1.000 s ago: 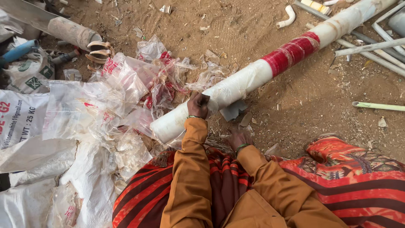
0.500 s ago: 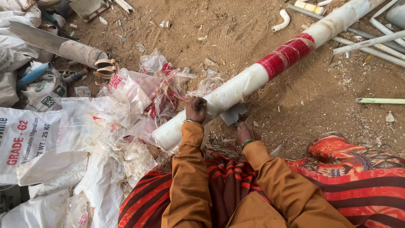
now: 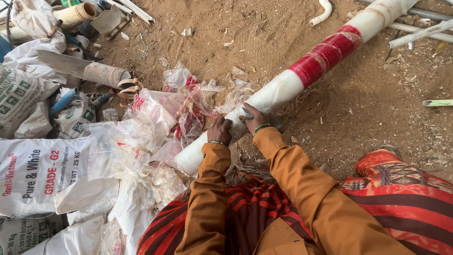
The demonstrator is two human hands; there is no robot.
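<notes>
Open dirt ground [image 3: 264, 42] beyond the white pipe [image 3: 283, 87], crumpled plastic wrap [image 3: 155, 118] and sacks [image 3: 33, 174] crowding left

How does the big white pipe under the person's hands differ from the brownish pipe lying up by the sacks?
The white pipe is long, running from the person's lap area to the top edge of view; the brownish pipe looks much shorter. The white pipe carries a red taped band; the brownish pipe is plain and dirty. Both hands, left hand and right hand, rest on the white pipe; nobody touches the brownish pipe. Both lie on sandy ground.
</notes>
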